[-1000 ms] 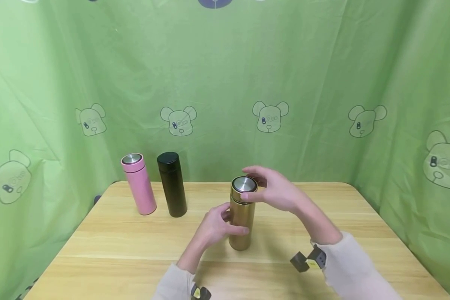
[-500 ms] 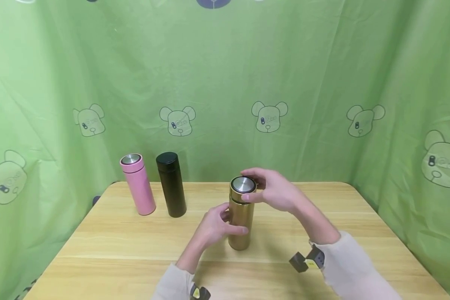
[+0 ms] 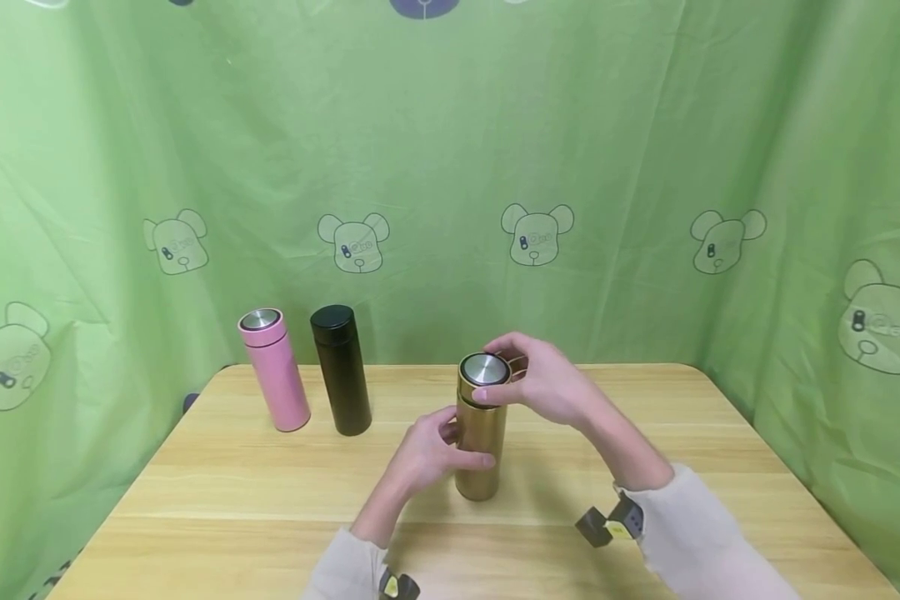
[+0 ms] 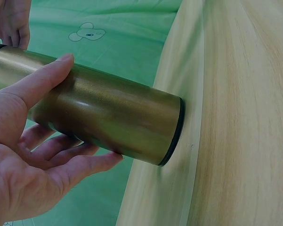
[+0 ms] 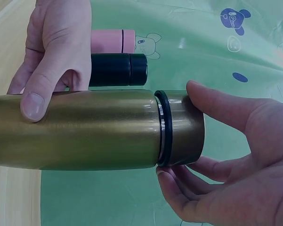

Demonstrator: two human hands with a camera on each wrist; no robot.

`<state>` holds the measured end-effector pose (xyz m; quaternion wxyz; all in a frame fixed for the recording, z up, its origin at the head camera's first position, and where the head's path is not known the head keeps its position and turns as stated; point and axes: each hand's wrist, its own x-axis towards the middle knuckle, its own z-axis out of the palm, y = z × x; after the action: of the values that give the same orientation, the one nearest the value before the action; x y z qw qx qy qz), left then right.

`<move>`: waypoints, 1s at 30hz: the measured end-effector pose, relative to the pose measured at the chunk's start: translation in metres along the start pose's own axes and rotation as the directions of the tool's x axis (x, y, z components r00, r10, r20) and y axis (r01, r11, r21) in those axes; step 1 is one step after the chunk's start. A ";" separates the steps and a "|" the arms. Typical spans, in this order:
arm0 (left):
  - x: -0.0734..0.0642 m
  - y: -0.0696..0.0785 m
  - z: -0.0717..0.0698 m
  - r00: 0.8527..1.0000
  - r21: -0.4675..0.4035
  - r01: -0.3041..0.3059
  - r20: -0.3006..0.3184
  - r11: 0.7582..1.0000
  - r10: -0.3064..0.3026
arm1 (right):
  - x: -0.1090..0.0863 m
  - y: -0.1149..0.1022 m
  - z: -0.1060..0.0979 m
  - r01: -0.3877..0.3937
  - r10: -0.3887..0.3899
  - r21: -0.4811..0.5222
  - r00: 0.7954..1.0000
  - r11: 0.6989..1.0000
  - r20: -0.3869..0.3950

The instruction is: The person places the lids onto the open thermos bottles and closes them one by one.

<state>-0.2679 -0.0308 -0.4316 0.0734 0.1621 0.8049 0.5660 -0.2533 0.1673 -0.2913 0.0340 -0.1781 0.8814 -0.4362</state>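
A gold thermos bottle stands upright on the wooden table. My left hand grips the middle of its body, thumb across the near side and fingers around the back. At the top, my right hand holds the gold lid between its thumb and fingers. The right wrist view shows a black ring and a thin silver band between lid and body. In the left wrist view the bottle's black base rim meets the table.
To the left stand a pink thermos bottle with a silver-topped lid and a black thermos bottle. Both are upright near the far part of the wooden table. A green curtain with bear faces hangs behind and at both sides.
My right thumb has shifted slightly left along the lid, and the fingers behind it have moved a little. My left hand keeps its hold; the bottle stays in place.
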 end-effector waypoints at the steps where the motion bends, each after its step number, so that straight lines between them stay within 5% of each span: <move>1: 0.000 0.000 0.000 1.000 0.001 0.000 -0.001 1.000 0.000 | 0.000 0.000 0.000 0.000 0.000 0.001 1.000 1.000 -0.001; 19: 0.001 0.001 0.000 1.000 -0.002 -0.007 0.005 1.000 0.007 | -0.003 -0.004 -0.003 0.020 -0.020 -0.069 1.000 0.997 0.004; 30: 0.001 0.000 -0.001 1.000 -0.009 0.008 0.002 1.000 -0.008 | -0.002 -0.005 -0.006 0.045 -0.048 0.041 0.995 0.998 0.082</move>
<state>-0.2685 -0.0312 -0.4311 0.0772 0.1590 0.8030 0.5692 -0.2516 0.1698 -0.2837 0.0640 -0.2159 0.8662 -0.4461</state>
